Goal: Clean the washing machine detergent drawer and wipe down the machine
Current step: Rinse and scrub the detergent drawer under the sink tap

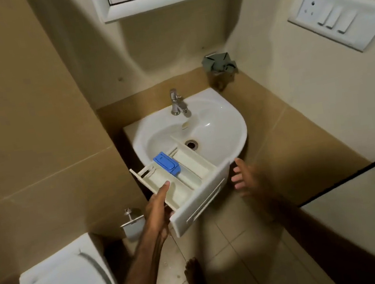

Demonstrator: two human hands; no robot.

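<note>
holding the drawer (186, 178) out over the near rim of the sink (231, 121), the person has it where rinse water would fall into the basin rather than onto the floor, which looks like the reason for carrying it to this spot. the left hand (158, 206) grips the drawer along its left side wall, thumb laid over the top edge and fingers curled beneath, so the weight hangs from that one side. the right hand (243, 178) is near the drawer's front panel but apart from it, fingers spread and relaxed, holding nothing; judging from its place, it is free to steady the panel or reach for the tap (178, 102).

the drawer's long axis runs from lower left toward the upper right. its broad white front panel, with the pull slot, is the nearest end, facing down and toward the person, while the open back end points up and away over the basin, close to the drain (191, 144). the compartments face up, with the blue insert (166, 164) sitting in the middle channel toward the back. the drawer seems tilted, front end lower; whether its far end touches the basin cannot be told.

the tap stands behind the basin and no water shows running from it. a grey cloth (218, 63) sits bunched on the ledge at the back corner, well apart from both hands, probably kept for wiping. rinsing appears not yet begun.
</note>
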